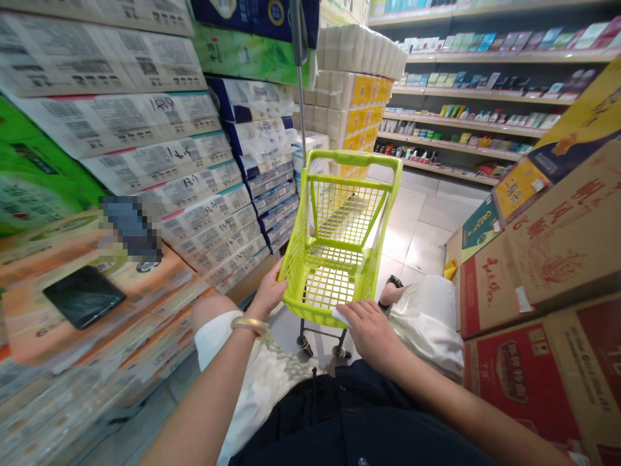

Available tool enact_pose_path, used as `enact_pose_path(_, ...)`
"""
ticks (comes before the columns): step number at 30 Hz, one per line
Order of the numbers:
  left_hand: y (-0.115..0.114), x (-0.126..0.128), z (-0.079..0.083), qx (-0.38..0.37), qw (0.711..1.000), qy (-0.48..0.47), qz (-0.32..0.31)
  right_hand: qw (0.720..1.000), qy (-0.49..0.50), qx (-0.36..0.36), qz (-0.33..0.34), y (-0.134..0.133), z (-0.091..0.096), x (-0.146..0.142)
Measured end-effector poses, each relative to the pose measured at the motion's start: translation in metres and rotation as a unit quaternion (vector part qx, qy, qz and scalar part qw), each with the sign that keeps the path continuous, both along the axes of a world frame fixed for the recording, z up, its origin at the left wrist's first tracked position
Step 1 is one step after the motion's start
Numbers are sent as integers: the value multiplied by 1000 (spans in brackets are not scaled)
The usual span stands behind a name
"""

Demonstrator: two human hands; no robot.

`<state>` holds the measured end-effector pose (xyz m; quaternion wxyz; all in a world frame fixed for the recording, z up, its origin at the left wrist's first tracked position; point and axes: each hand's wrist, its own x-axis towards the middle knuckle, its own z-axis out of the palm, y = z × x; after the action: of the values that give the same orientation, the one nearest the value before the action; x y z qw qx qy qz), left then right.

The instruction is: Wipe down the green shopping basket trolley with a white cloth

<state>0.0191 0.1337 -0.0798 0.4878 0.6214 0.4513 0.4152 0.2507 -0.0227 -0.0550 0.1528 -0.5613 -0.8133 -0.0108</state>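
Note:
A lime-green plastic shopping cart (334,244) stands in front of me, its mesh basket holding nothing. My left hand (269,291), below a gold bangle (250,323), grips the basket's near left edge. On the near rim lies my right hand (367,329), fingers curled over a small white piece of cloth or tissue (341,316) pressed against the plastic. Most of that white piece is hidden under the fingers. A grey-handled pole (299,45) rises at the cart's far left.
Stacked paper packs (194,162) line the left side. A black phone (84,296) lies on orange packs (29,323) there. Cardboard boxes (548,259) are piled along the right. Shelves of small goods (475,87) stand beyond the tiled floor (427,220).

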Motion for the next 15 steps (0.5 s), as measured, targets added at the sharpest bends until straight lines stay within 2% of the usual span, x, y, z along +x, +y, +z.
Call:
enact_pose_path(7, -18, -7, -5, -14, 1000, -7, 14, 997, 56, 45, -4, -17, -11, -9)
enact_pose_path(10, -23, -17, -5, -13, 1000, -5, -17, 995, 69, 72, 1, -25, -20, -16)
enact_pose_path(15, -21, -32, -4, -33, 999, -9, -13, 996, 47, 71, 32, -29, -26, -30)
